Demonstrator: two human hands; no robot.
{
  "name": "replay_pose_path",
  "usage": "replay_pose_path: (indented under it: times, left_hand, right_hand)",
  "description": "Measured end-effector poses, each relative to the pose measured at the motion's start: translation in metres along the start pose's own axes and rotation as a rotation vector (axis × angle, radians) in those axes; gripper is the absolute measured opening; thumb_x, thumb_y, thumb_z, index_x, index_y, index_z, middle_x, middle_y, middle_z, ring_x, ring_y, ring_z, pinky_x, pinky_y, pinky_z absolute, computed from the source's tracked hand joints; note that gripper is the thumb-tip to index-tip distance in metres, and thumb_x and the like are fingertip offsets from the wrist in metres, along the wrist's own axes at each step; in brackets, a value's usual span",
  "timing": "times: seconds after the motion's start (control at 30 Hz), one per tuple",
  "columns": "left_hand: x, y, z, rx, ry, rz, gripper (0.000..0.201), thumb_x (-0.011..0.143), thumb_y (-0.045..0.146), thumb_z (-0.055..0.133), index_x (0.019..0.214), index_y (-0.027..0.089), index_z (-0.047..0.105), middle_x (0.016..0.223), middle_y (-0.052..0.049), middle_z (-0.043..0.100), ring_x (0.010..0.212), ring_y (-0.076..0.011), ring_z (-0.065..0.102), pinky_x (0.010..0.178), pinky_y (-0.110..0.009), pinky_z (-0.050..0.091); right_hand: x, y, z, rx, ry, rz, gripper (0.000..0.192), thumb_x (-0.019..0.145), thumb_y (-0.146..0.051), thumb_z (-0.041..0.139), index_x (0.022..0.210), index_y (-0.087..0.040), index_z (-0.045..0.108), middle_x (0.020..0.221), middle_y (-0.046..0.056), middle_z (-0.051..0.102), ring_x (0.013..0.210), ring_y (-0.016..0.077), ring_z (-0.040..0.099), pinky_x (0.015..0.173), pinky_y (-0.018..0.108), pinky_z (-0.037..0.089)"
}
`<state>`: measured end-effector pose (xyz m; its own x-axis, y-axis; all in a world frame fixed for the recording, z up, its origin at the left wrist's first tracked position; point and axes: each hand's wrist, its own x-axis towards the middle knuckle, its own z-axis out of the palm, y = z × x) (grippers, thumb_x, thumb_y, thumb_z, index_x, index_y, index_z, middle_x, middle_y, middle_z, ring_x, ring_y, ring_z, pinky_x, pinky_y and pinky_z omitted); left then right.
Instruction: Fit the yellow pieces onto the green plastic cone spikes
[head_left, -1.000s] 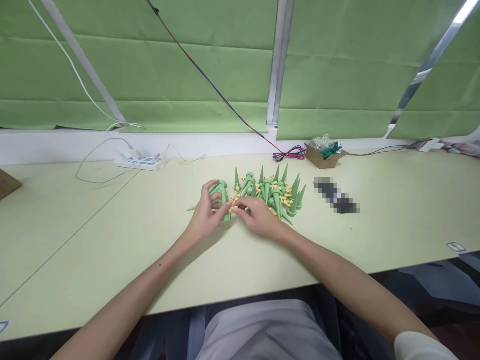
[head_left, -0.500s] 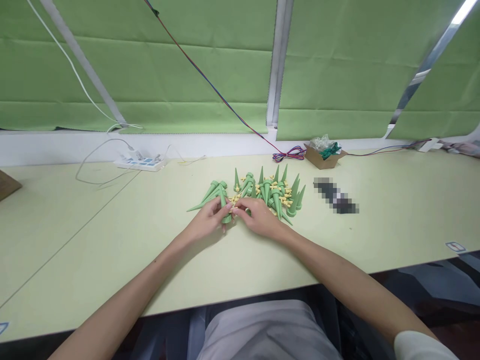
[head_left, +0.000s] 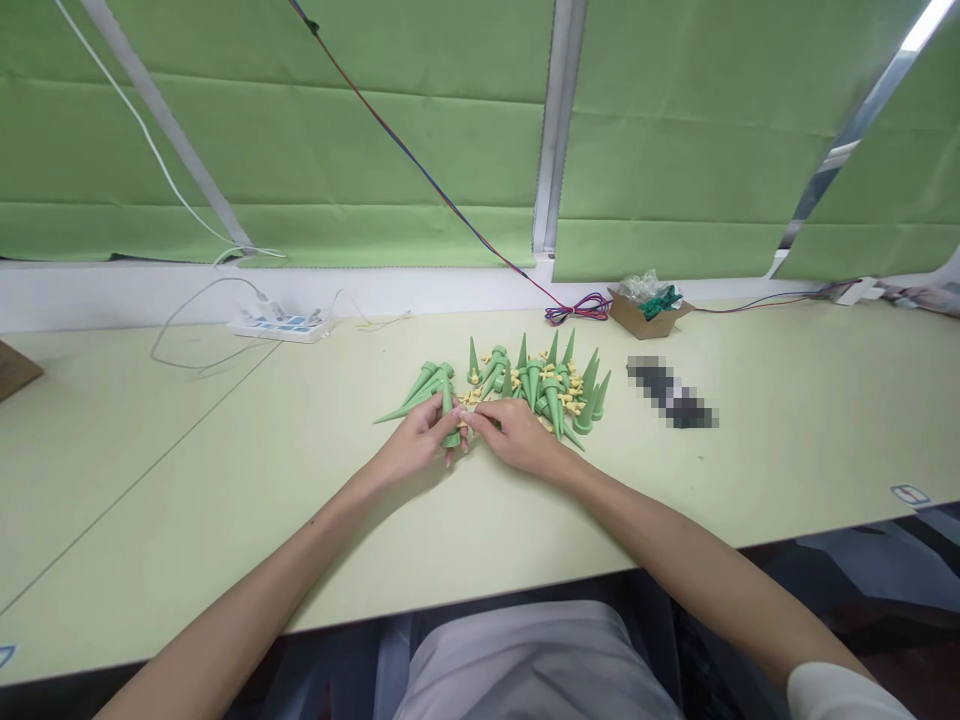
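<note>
My left hand [head_left: 420,437] is closed around a green plastic watering spike [head_left: 448,395], its wide cap end pointing down toward me. My right hand [head_left: 517,435] is pinched against the side of that spike's cap end, at a small yellow valve [head_left: 462,424] mostly covered by fingertips. Just beyond both hands lies a pile of green spikes [head_left: 534,375] mixed with loose yellow valves [head_left: 574,390]; some spikes stand on their caps with points up. Left of the pile, several more spikes [head_left: 421,385] lie together, partly behind my left hand.
At the back stands an open cardboard box [head_left: 649,318] with clear and green plastic inside. Beside it lies a coiled red-and-blue cable [head_left: 577,308]. A white power strip [head_left: 281,325] sits back left. A pixelated dark object [head_left: 671,392] lies right of the pile on the table [head_left: 187,530].
My right fingertips have moved slightly left, closer against the held spike, and the left hand's lower fingers show more beneath it. The pile looks the same.
</note>
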<state>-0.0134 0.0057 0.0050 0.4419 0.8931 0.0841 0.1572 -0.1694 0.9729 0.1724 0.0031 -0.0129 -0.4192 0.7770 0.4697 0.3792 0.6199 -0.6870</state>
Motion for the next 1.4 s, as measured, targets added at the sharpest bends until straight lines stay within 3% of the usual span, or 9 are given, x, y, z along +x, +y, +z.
replay_pose_path:
  times: [0.27,0.4,0.8,1.23,1.4]
  left_hand:
    - [0.002,0.0011,-0.0049,-0.017,0.03,0.012,0.037,0.091,0.056,0.062,0.084,0.021,0.054,0.074,0.0,0.057,0.064,-0.0141,0.058,0.052,-0.027,0.049]
    - [0.0017,0.0003,-0.0049,-0.018,0.031,0.0,0.038,0.091,0.057,0.062,0.085,0.02,0.054,0.075,0.0,0.058,0.064,-0.0137,0.058,0.051,-0.027,0.049]
    - [0.001,0.0021,-0.0022,-0.03,0.024,-0.008,0.038,0.091,0.057,0.064,0.084,0.02,0.054,0.072,0.0,0.056,0.062,-0.0133,0.057,0.05,-0.026,0.047]
    - [-0.0002,0.0042,-0.0015,-0.034,0.006,-0.002,0.039,0.09,0.057,0.065,0.084,0.02,0.054,0.07,0.001,0.057,0.059,-0.0127,0.056,0.049,-0.026,0.046]
    - [-0.0004,0.0041,-0.0017,-0.022,0.01,0.009,0.039,0.091,0.057,0.063,0.084,0.02,0.055,0.07,0.001,0.057,0.06,-0.0126,0.057,0.049,-0.025,0.047]
  right_hand:
    - [-0.0004,0.0011,-0.0005,0.002,0.052,-0.002,0.014,0.098,-0.031,0.059,0.093,-0.019,0.064,0.079,0.001,0.067,0.069,0.0136,0.057,0.067,0.025,0.042]
    - [-0.0008,0.0018,-0.0001,0.022,0.037,-0.057,0.007,0.097,-0.023,0.057,0.098,-0.019,0.062,0.086,0.003,0.069,0.077,0.016,0.061,0.073,0.028,0.045]
    - [0.0007,0.0027,-0.0003,-0.021,0.025,-0.093,0.021,0.101,-0.019,0.049,0.081,-0.019,0.057,0.079,0.002,0.064,0.074,0.0158,0.056,0.073,0.028,0.04]
    - [0.0016,0.007,0.0018,-0.066,0.028,-0.127,0.034,0.104,-0.022,0.043,0.07,-0.02,0.045,0.065,-0.002,0.047,0.064,0.0133,0.044,0.068,0.027,0.034]
    - [0.0008,0.0052,0.0016,-0.05,0.015,-0.075,0.038,0.105,-0.028,0.042,0.068,-0.02,0.044,0.062,-0.004,0.044,0.06,0.012,0.042,0.066,0.027,0.033]
